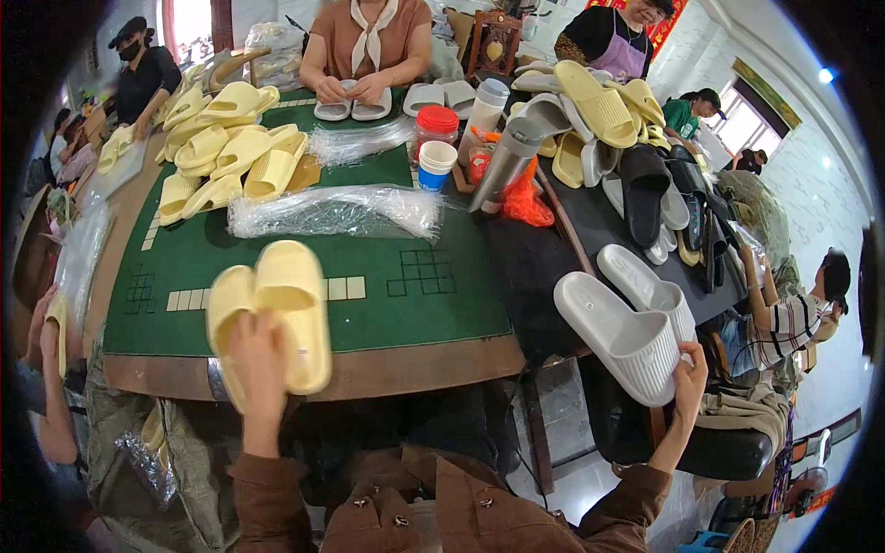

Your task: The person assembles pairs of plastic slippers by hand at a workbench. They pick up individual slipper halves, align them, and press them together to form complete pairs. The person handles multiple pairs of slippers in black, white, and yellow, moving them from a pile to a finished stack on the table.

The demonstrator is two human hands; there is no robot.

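While the person's left hand, slightly blurred, grips a pair of pale yellow slippers over the near edge of the green-topped desk, the right hand, its fingers bent, holds a light grey pair at the ribbed strap end, well to the right.

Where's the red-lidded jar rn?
Upper middle of the head view: the red-lidded jar is just behind the blue-and-white cup, with the white bottle close on its right.
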